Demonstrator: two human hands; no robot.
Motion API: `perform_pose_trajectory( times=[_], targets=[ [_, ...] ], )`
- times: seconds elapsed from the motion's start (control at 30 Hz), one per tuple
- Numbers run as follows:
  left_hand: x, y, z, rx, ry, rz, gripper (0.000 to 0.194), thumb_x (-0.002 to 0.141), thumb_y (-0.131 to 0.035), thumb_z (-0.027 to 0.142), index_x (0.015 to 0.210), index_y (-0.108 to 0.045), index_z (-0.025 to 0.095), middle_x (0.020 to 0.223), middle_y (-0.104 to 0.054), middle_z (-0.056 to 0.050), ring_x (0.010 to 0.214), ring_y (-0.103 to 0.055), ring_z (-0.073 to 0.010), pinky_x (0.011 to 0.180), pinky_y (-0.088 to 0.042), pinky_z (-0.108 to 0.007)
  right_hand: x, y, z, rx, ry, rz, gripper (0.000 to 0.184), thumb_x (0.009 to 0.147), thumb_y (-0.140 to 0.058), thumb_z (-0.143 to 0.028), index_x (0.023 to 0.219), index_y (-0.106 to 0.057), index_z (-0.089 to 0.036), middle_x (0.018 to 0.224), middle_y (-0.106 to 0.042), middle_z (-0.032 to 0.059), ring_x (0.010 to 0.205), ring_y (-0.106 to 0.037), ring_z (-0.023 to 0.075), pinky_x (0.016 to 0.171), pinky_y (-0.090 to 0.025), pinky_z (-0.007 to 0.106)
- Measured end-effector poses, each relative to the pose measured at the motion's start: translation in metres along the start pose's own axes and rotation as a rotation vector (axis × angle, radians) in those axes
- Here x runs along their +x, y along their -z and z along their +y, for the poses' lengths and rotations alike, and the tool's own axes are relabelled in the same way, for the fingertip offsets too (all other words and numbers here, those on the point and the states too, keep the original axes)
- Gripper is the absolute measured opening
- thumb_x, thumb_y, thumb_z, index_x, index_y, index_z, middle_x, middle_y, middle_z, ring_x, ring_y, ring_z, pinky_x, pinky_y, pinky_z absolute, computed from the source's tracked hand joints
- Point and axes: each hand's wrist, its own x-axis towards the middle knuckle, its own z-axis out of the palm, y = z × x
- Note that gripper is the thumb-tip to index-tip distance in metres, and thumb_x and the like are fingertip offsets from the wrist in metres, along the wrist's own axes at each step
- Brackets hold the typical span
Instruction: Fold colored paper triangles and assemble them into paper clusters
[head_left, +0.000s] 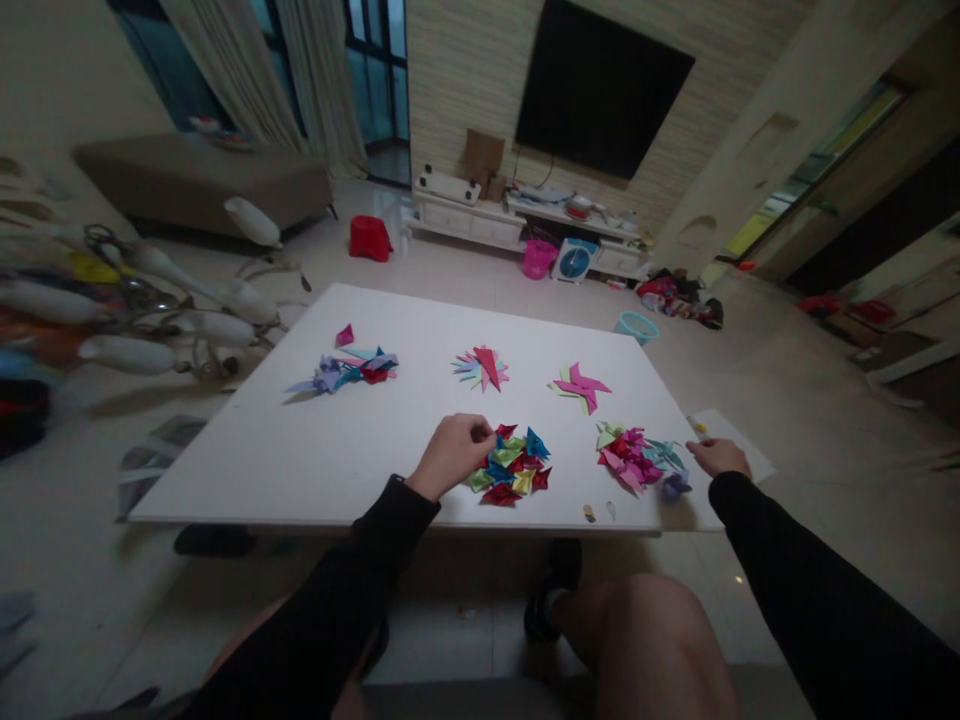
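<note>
On a white table [292, 470] lie several groups of folded paper. My left hand [454, 452] is at the left edge of a pile of small shiny folded paper pieces [514, 465] in red, blue, green and yellow. Its fingers are curled into a pinch; what they hold, if anything, is hidden. Over the table's right edge, my right hand [721, 458] has its fingers pressed together, and I cannot make out anything in them. Just left of it are a light blue folded paper piece [666, 455], a purple one [676, 486], and a heap of pink and green folded paper [631, 460].
Farther back lie a paper fan shape [480, 368], a pink and green paper pinwheel [579, 387], and a cluster of paper cranes [352, 370]. Two tiny items [589, 513] sit near the front edge. A chandelier-like lamp [187, 300] stands left of the table.
</note>
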Motion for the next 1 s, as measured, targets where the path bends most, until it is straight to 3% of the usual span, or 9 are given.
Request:
perform_pose_trajectory(
  times=[0.13, 0.27, 0.43, 0.57, 0.67, 0.77, 0.9, 1.0],
  targets=[
    [-0.007, 0.008, 0.007, -0.026, -0.008, 0.027, 0.017, 0.080, -0.061, 0.024, 0.071, -0.072, 0.016, 0.069, -0.071, -0.004, 0.065, -0.062, -0.0153, 0.063, -0.041, -0.026, -0.011, 0.028, -0.070, -0.061, 0.239, -0.014, 0.019, 0.070, -0.064, -0.035, 0.067, -0.073, -0.018, 0.071, -0.072, 0.0140, 0.070, -0.066, 0.0290, 0.065, -0.046, 0.038],
    [-0.012, 0.018, 0.014, -0.077, -0.020, 0.111, 0.013, 0.079, -0.062, 0.022, 0.072, -0.072, 0.017, 0.068, -0.070, -0.003, 0.064, -0.060, -0.0146, 0.062, -0.040, -0.026, -0.040, 0.023, -0.183, -0.024, 0.502, -0.077, 0.022, 0.078, -0.058, -0.032, 0.074, -0.073, -0.017, 0.074, -0.073, 0.0109, 0.071, -0.066, 0.0235, 0.064, -0.044, 0.031],
    [-0.013, 0.032, 0.016, -0.202, -0.016, 0.259, 0.014, 0.084, -0.059, 0.022, 0.075, -0.069, 0.018, 0.067, -0.067, -0.001, 0.063, -0.060, -0.0132, 0.063, -0.041, -0.025, -0.133, -0.040, -0.347, 0.044, 0.975, -0.275, 0.017, 0.084, -0.059, -0.025, 0.090, -0.074, -0.018, 0.091, -0.075, 0.0059, 0.083, -0.066, 0.0184, 0.074, -0.046, 0.026],
    [-0.010, 0.041, 0.012, -0.272, 0.000, 0.343, 0.015, 0.087, -0.057, 0.025, 0.077, -0.068, 0.019, 0.071, -0.068, -0.002, 0.066, -0.062, -0.0147, 0.064, -0.043, -0.026, -0.227, -0.099, -0.443, 0.067, 1.280, -0.435, 0.026, 0.080, -0.068, -0.018, 0.106, -0.071, -0.018, 0.109, -0.070, 0.0083, 0.096, -0.064, 0.0203, 0.087, -0.047, 0.031],
    [-0.008, 0.048, 0.009, -0.321, 0.005, 0.365, 0.014, 0.087, -0.057, 0.024, 0.078, -0.067, 0.020, 0.073, -0.069, -0.003, 0.068, -0.063, -0.0154, 0.065, -0.044, -0.026, -0.276, -0.128, -0.491, 0.087, 1.384, -0.471, 0.034, 0.084, -0.065, -0.020, 0.118, -0.067, -0.018, 0.126, -0.062, 0.0119, 0.116, -0.055, 0.0239, 0.099, -0.042, 0.035],
    [-0.008, 0.054, 0.006, -0.309, 0.002, 0.385, 0.013, 0.087, -0.057, 0.023, 0.076, -0.065, 0.021, 0.071, -0.067, -0.002, 0.066, -0.061, -0.0151, 0.063, -0.043, -0.027, -0.300, -0.145, -0.525, 0.105, 1.393, -0.487, 0.033, 0.086, -0.062, -0.020, 0.119, -0.066, -0.018, 0.130, -0.058, 0.0143, 0.122, -0.047, 0.0291, 0.102, -0.040, 0.042],
    [-0.008, 0.062, 0.005, -0.276, 0.024, 0.439, 0.014, 0.087, -0.058, 0.024, 0.074, -0.063, 0.021, 0.069, -0.065, -0.001, 0.063, -0.059, -0.0140, 0.062, -0.041, -0.027, -0.313, -0.159, -0.552, 0.153, 1.325, -0.520, 0.024, 0.087, -0.060, -0.019, 0.109, -0.069, -0.017, 0.128, -0.060, 0.0169, 0.123, -0.042, 0.0348, 0.101, -0.035, 0.054],
    [-0.006, 0.064, 0.005, -0.290, 0.039, 0.467, 0.014, 0.086, -0.058, 0.023, 0.073, -0.062, 0.021, 0.067, -0.063, -0.001, 0.061, -0.057, -0.0133, 0.061, -0.040, -0.027, -0.317, -0.163, -0.559, 0.238, 1.264, -0.556, 0.013, 0.084, -0.064, -0.017, 0.095, -0.071, -0.013, 0.116, -0.066, 0.0169, 0.120, -0.043, 0.0333, 0.101, -0.035, 0.054]
  ],
)
